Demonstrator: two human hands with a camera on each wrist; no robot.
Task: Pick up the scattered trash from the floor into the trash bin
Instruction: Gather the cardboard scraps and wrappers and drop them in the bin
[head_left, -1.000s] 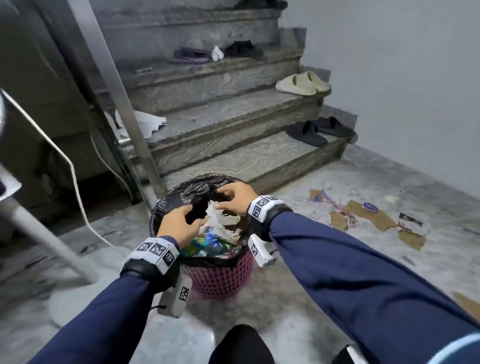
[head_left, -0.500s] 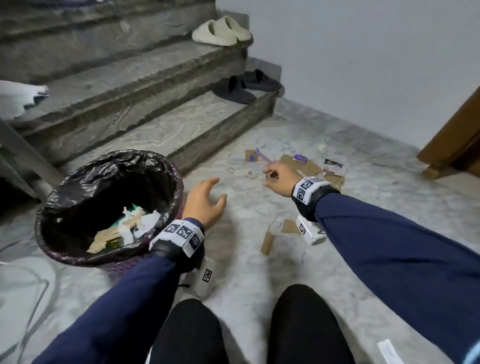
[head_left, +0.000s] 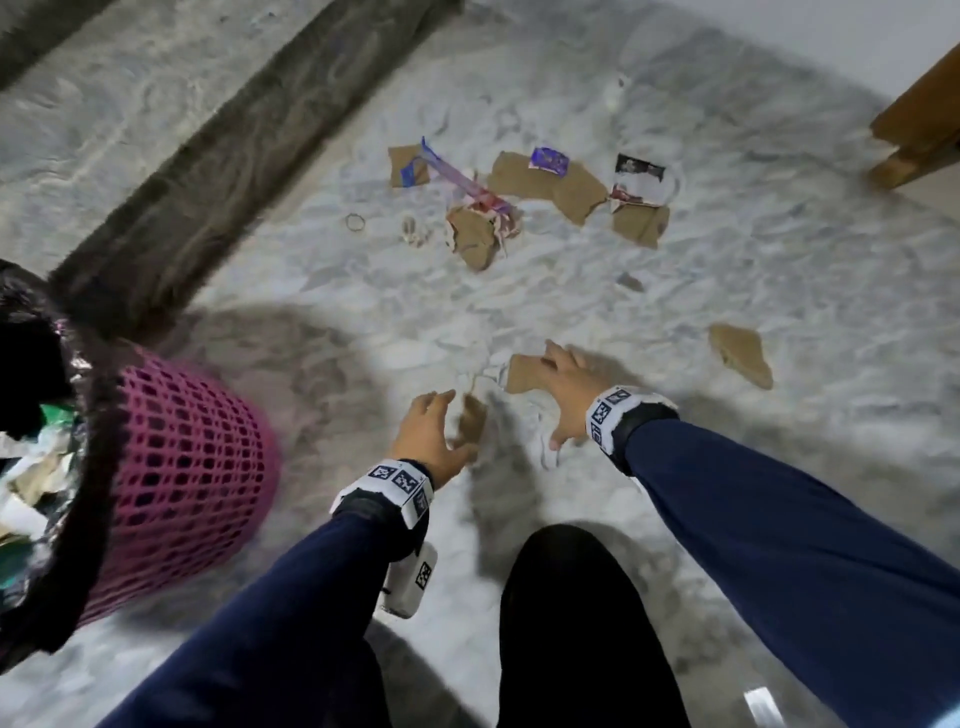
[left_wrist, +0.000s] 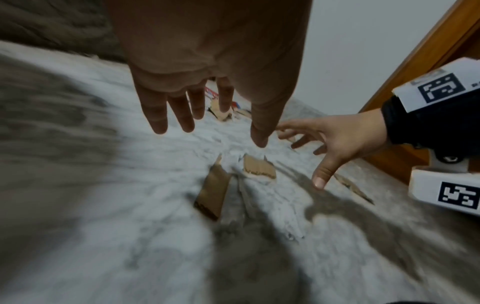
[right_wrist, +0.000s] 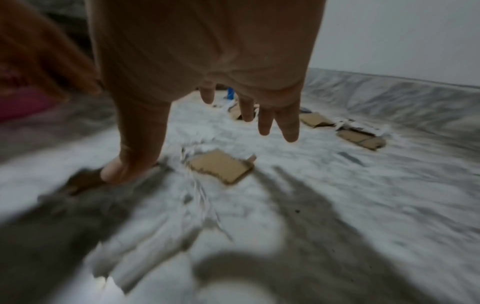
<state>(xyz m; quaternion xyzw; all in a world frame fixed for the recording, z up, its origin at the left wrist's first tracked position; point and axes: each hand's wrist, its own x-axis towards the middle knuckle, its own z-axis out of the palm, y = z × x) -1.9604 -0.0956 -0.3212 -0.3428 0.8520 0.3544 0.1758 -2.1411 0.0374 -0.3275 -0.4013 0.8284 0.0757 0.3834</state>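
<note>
Two torn cardboard scraps lie on the marble floor right in front of me: a squarish one (head_left: 524, 373) (left_wrist: 258, 168) (right_wrist: 221, 166) and a narrow one (head_left: 471, 418) (left_wrist: 212, 192). My right hand (head_left: 571, 397) (left_wrist: 335, 142) hovers over the squarish scrap with fingers spread and empty. Just left of the narrow scrap my left hand (head_left: 434, 434) (left_wrist: 207, 115) hangs open, holding nothing. The pink mesh trash bin (head_left: 176, 467) with a black liner stands at the left, part full. More trash lies farther off: cardboard pieces (head_left: 545, 182), a purple wrapper (head_left: 548, 158), printed paper (head_left: 639, 179).
A dark stair riser (head_left: 223, 156) runs diagonally behind the bin. A wooden door frame (head_left: 919, 130) stands at the far right. Another cardboard scrap (head_left: 740, 353) lies right of my right hand. My knees (head_left: 582, 623) are below, near the floor. A rubber band (head_left: 355, 222) lies by the far trash.
Both hands left the bin and swung right, then dropped low over the two near cardboard scraps. My view tilted down to the floor; the bin now sits at the left edge.
</note>
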